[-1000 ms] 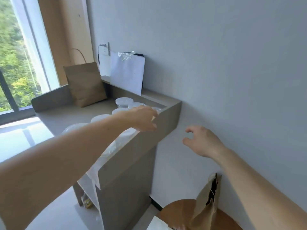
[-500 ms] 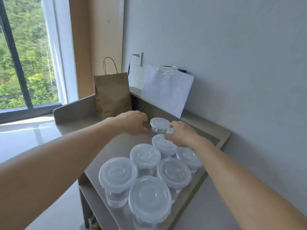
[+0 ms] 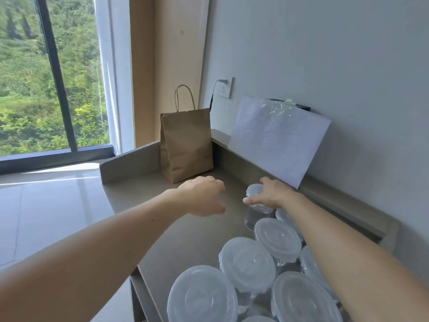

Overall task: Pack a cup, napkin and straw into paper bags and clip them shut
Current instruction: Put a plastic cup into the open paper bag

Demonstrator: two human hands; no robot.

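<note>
Since half a second ago the right hand has shifted from the second cup back onto the rearmost one, and the left hand has drawn away from it to the left. View has tilted up a bit.

Right hand reaches forward, palm down, arm straight. Its fingers are curled over the ribbed translucent lid of the clear plastic cup, with the thumb at the far side of the lid. Cup upright, see-through wall, at the far end of the cup group, near the table's back ledge. Cannot tell whether its base still sits on the table.

Left hand hovers over bare table, knuckles up, wrist bent. Fingers loosely curled downward, holding nothing, apart from the cup.

Smooth matte grey table has a raised rim at its back and left side. Other lidded clear plastic cups stand clustered in the near right corner, round lids touching.

Brown kraft paper bag with twisted paper handles stands upright in the back corner, creased and closed at the top. White paper sheet leans on the wall above the ledge. White wall socket holds a black plug.
</note>
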